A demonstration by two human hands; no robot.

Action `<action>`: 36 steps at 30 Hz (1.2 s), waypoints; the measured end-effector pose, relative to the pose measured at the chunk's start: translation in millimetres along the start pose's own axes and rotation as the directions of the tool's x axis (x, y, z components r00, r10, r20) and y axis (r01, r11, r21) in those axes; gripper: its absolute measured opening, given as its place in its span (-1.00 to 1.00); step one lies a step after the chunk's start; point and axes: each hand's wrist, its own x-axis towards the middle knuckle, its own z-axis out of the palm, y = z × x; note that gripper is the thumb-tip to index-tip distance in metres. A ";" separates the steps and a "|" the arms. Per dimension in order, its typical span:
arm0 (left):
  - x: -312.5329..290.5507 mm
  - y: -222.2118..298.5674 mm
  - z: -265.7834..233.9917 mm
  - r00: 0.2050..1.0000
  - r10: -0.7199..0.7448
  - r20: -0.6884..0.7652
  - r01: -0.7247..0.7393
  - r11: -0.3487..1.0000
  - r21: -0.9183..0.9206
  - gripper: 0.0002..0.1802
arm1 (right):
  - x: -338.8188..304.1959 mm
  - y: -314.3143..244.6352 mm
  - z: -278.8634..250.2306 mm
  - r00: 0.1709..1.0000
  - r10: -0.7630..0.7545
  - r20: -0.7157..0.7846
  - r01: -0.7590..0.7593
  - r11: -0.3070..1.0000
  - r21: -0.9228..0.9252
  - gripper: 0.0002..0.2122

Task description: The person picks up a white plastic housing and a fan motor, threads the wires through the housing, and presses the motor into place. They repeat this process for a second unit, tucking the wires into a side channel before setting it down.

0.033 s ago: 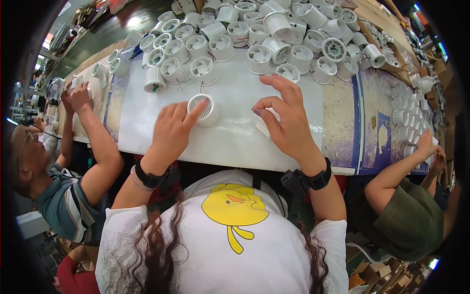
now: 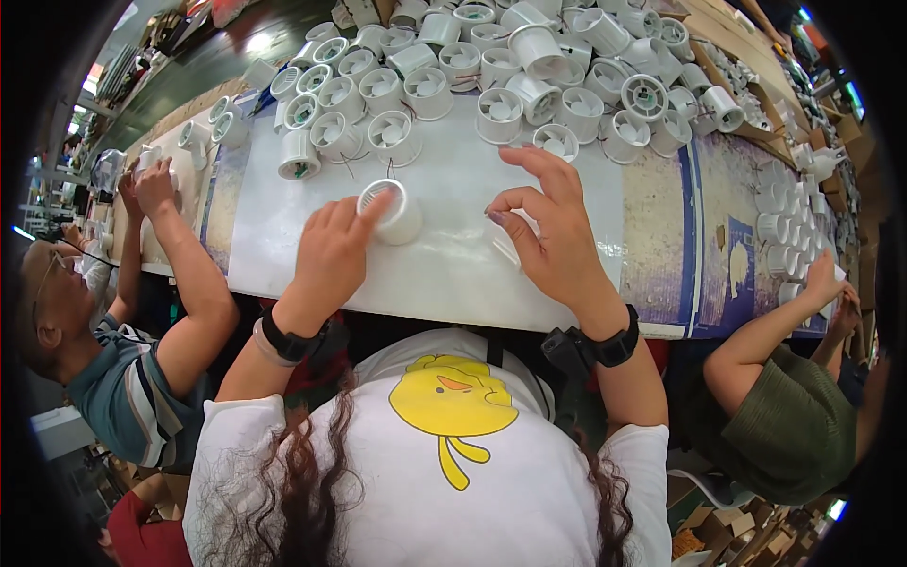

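A round white fan housing (image 2: 401, 222) with a slatted grille on top is on the white work surface, tilted slightly. My left hand (image 2: 331, 248) grips its left side, the blurred thumb lying across the grille. The other fingertips are partly hidden. Over to the right, my right hand (image 2: 557, 231) is raised with thumb and forefinger pinched together, another finger stretched out above them. Whatever sits in that pinch, if anything, is too small to make out. Thin white strips (image 2: 505, 249) show beside the right thumb.
Many white fan units (image 2: 392, 137) with thin wires are heaped along the far side of the table (image 2: 283, 255). Rows of white housings (image 2: 777, 227) stand at the right. A co-worker's hands (image 2: 151, 184) work at the left; another's hand (image 2: 824, 282) is at the right.
The fan housing has tipped a little and its grille has shifted slightly left, with my left thumb moving on it. My right hand stays in place.
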 end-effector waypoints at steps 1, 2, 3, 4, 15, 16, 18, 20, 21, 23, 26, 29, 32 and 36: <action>0.6 2.0 -0.6 0.994 -0.061 0.091 0.071 0.991 -0.109 -0.33 | 1.1 0.8 0.4 1.000 0.002 -0.002 -0.002 1.000 0.001 -0.93; 1.4 4.1 -0.8 0.976 -0.112 0.187 0.151 0.966 -0.210 -0.33 | 2.2 1.6 0.8 1.000 0.003 0.010 -0.003 1.000 0.008 -0.93; 3.6 5.3 -0.1 0.976 -0.111 0.189 0.151 0.966 -0.211 -0.33 | 2.8 2.0 1.0 1.000 0.005 0.021 -0.005 1.000 0.013 -0.92; 7.6 6.0 1.8 0.929 -0.222 0.297 0.350 0.790 -0.503 -0.31 | 2.6 1.9 1.3 0.999 0.007 0.033 -0.007 1.000 0.019 -0.91; 22.2 44.7 46.6 0.715 -0.239 0.657 0.682 0.035 -0.730 -0.28 | 4.0 -13.2 19.4 0.999 -0.025 -0.022 0.023 0.996 -0.081 -0.89; 22.6 47.9 49.1 0.734 -0.228 0.640 0.665 0.052 -0.745 -0.28 | 4.5 -13.6 21.6 0.999 -0.022 -0.032 0.018 0.995 -0.102 -0.89; 23.8 52.1 52.0 0.770 -0.206 0.605 0.630 0.088 -0.772 -0.27 | 2.8 -11.6 25.7 0.999 -0.008 -0.039 0.004 0.996 -0.094 -0.88; 25.2 51.8 50.8 0.765 -0.197 0.613 0.636 0.083 -0.767 -0.27 | 1.9 -10.2 29.8 0.999 0.013 -0.040 -0.016 0.997 -0.079 -0.87; 25.5 50.7 49.3 0.761 -0.189 0.620 0.641 0.076 -0.764 -0.26 | 3.0 -10.6 30.4 0.999 0.012 -0.035 -0.015 0.997 -0.080 -0.87; 25.1 49.1 46.7 0.758 -0.183 0.626 0.645 0.066 -0.761 -0.26 | 5.8 -11.0 29.4 1.000 0.009 0.000 -0.009 0.997 -0.072 -0.86; 26.2 49.9 44.8 0.734 -0.185 0.654 0.665 0.002 -0.747 -0.27 | 8.0 -9.9 27.6 1.000 0.000 0.023 0.001 0.997 -0.071 -0.86; 28.9 49.8 45.0 0.742 -0.186 0.644 0.654 -0.009 -0.757 -0.27 | 9.9 -10.1 27.0 0.999 -0.016 0.036 0.018 0.997 -0.081 -0.84; 31.0 49.6 44.6 0.740 -0.191 0.644 0.652 -0.026 -0.757 -0.26 | 7.5 -14.6 28.5 1.000 -0.017 0.025 0.021 0.988 -0.153 -0.83; 35.3 47.5 42.4 0.714 -0.195 0.672 0.677 -0.051 -0.734 -0.25 | 5.6 -25.6 26.0 0.999 -0.025 0.044 0.030 0.992 -0.122 -0.78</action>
